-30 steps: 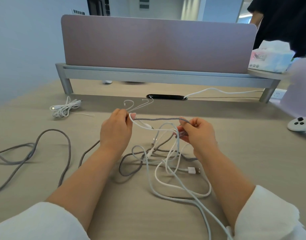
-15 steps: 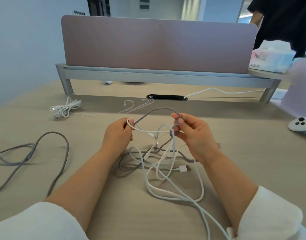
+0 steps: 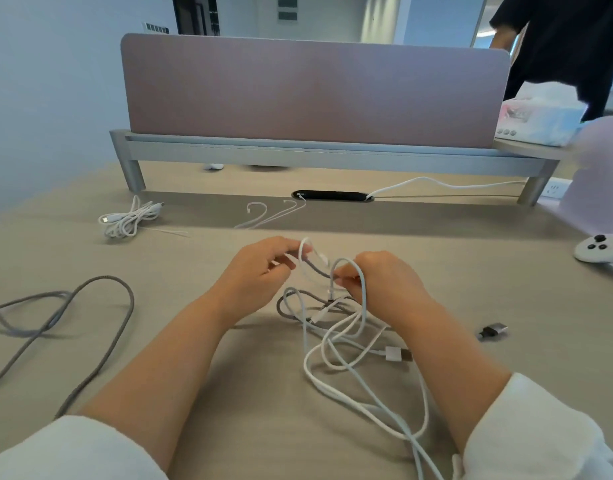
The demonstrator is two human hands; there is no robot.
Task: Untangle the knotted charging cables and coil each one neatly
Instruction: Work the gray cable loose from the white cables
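A tangle of white cables [image 3: 336, 372] and a grey braided cable [image 3: 313, 266] lies on the desk in front of me. My left hand [image 3: 260, 268] pinches a white loop and the grey cable just above the knot. My right hand [image 3: 377, 282] pinches the grey cable and a white strand close beside it. A white USB plug [image 3: 396, 355] lies by my right forearm. The grey cable's long tail [image 3: 90, 306] trails off across the desk to the left. A grey plug end [image 3: 493, 331] lies on the desk at the right.
A bundled white cable [image 3: 128, 218] lies at the back left, and thin white cables [image 3: 273, 213] lie near the desk's cable slot [image 3: 332, 195]. A pink divider [image 3: 312, 88] stands behind. At the right are a white controller [image 3: 599, 252], a tissue pack [image 3: 544, 116] and a standing person [image 3: 557, 39].
My hands have come closer together and lower, slackening the grey stretch between them into a small loop. The grey tail on the left has slid, and the grey plug end now shows at the right.
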